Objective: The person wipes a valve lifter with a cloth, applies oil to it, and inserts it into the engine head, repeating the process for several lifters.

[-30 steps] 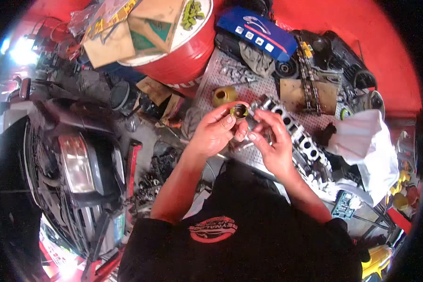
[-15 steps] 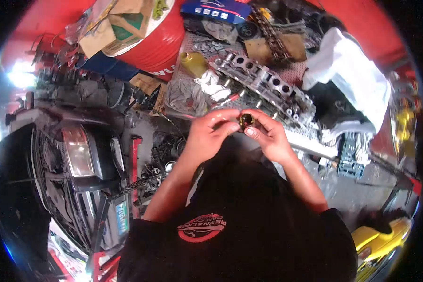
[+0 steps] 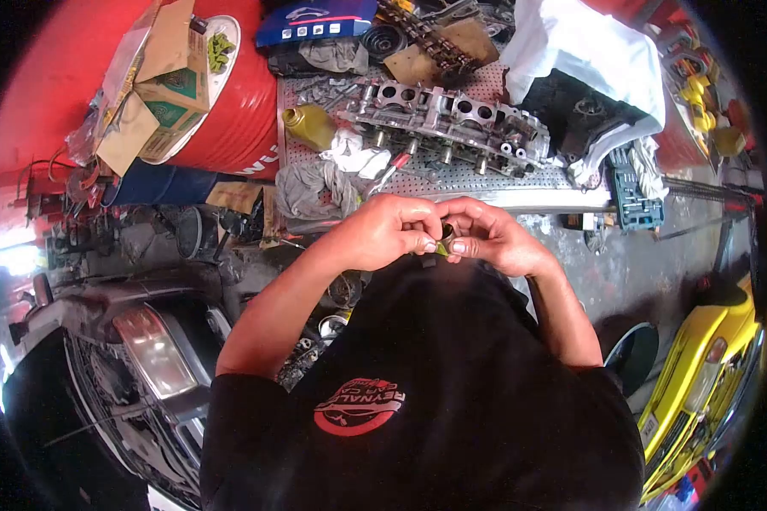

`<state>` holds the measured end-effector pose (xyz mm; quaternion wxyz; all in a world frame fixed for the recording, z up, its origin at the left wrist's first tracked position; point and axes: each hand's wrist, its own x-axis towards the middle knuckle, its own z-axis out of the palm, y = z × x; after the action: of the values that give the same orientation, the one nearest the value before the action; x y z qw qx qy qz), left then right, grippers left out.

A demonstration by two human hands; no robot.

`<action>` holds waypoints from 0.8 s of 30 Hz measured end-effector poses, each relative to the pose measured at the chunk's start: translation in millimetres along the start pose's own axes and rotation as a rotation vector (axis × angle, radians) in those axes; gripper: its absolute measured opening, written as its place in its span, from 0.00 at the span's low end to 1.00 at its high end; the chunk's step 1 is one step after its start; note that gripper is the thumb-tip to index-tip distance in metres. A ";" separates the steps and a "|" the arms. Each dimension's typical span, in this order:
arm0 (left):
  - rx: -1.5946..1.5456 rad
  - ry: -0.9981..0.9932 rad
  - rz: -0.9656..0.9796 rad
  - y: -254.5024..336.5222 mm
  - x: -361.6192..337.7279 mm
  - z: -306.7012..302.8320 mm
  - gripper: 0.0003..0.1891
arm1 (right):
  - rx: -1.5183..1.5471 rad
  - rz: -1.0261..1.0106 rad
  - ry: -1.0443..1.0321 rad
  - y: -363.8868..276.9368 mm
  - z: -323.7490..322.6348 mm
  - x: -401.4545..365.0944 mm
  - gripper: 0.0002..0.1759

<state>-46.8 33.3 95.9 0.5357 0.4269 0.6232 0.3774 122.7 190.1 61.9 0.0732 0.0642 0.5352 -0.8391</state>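
Note:
In front of my chest, a small oily cup-shaped part sits between the fingertips of both hands. It has a dark hollow and a yellow-green sheen. My left hand pinches its left side with thumb and bent fingers. From the other side, my right hand grips it with the thumb in front and fingers curled behind. The fingers cover much of the part. Beyond the hands, a metal cylinder head lies on a perforated metal bench.
Rags, a yellow bottle and a blue box lie on the bench's left. A red drum stands beside it. White cloth and a socket case are at right. Cars flank me.
My view has shifted, so the bench and cylinder head appear further left and higher. The small part has been tilted, its opening less visible, and both hands still hold it.

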 end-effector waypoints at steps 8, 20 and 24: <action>0.508 0.215 0.584 -38.7 -22.5 -21.0 0.04 | 0.024 0.048 0.201 25.3 41.7 16.5 0.10; 0.497 0.123 0.692 -71.0 -27.8 -30.7 0.09 | 0.336 0.004 0.400 80.0 84.9 22.6 0.10; 0.486 0.106 0.666 -67.2 -28.0 -36.8 0.10 | 0.527 -0.067 0.631 86.2 75.9 14.1 0.10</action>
<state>-90.1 -16.9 48.3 0.2350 0.6993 0.5486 0.3934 123.2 84.6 14.4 -0.1409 0.3173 0.3001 -0.8885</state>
